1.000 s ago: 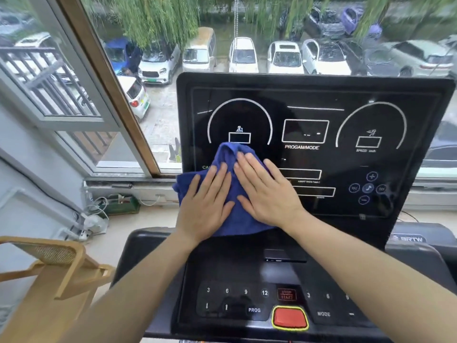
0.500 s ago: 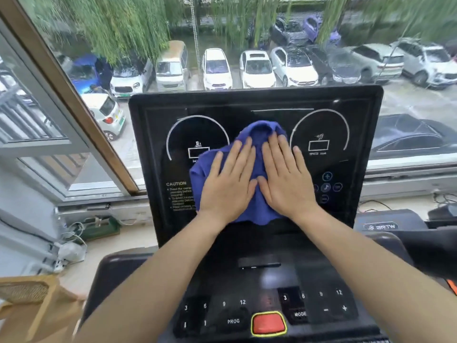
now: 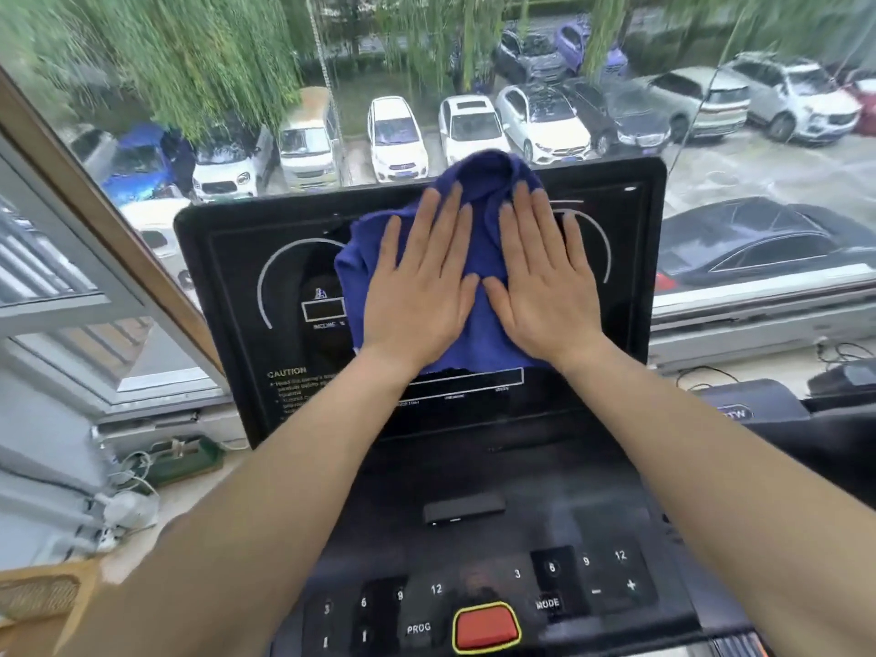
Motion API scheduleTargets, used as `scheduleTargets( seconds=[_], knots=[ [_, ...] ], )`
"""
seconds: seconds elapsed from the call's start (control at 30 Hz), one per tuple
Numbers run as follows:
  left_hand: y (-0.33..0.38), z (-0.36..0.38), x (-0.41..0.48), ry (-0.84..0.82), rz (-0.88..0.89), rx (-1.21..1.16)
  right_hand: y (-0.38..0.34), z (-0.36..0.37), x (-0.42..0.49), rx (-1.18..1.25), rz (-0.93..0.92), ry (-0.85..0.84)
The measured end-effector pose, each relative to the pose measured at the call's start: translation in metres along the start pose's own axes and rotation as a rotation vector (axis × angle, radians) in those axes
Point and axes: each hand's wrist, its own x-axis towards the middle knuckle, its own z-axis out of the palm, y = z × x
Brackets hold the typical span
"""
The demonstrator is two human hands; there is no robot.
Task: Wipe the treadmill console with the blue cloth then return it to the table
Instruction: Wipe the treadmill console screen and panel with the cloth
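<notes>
Both of your forearms reached forward and up, side by side, wrists nearly level. Your left hand (image 3: 417, 282) lay flat with fingers spread and straight, palm pressed onto the blue cloth (image 3: 479, 201). Your right hand (image 3: 545, 282) mirrored it, released and flat, its thumb almost touching your left thumb. Neither hand gripped; both pinned the cloth against the upright panel of the treadmill console (image 3: 227, 258). The cloth bunched above your fingertips and rose past the panel's top edge. Left of your left hand the incline dial was bare; right of your right hand only a narrow strip of panel remained before its edge. Below your wrists sat the key deck with the red stop button (image 3: 486, 628).
</notes>
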Motion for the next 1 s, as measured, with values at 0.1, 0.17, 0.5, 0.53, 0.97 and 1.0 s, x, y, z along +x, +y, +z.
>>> scheduleTargets(
  seconds=[0.1, 0.17, 0.5, 0.53, 0.97, 1.0],
  knots=[
    [0.035, 0.020, -0.050, -0.039, 0.125, 0.018, -0.001, 0.018, -0.063, 0.003, 0.048, -0.090],
    [0.044, 0.029, -0.092, -0.094, 0.188, 0.033, -0.011, 0.026, -0.105, -0.014, 0.002, -0.165],
    [0.024, 0.001, -0.006, -0.012, -0.072, 0.024, 0.012, -0.003, -0.003, -0.060, -0.109, -0.033],
    [0.032, -0.002, 0.016, -0.002, -0.078, 0.013, 0.029, -0.008, 0.008, -0.062, -0.066, -0.023],
    [0.087, 0.039, -0.089, -0.129, 0.283, 0.082, 0.034, 0.028, -0.138, -0.049, -0.096, -0.203],
    [0.078, 0.038, -0.086, -0.116, 0.264, 0.095, 0.034, 0.027, -0.125, -0.053, -0.151, -0.162]
  ],
)
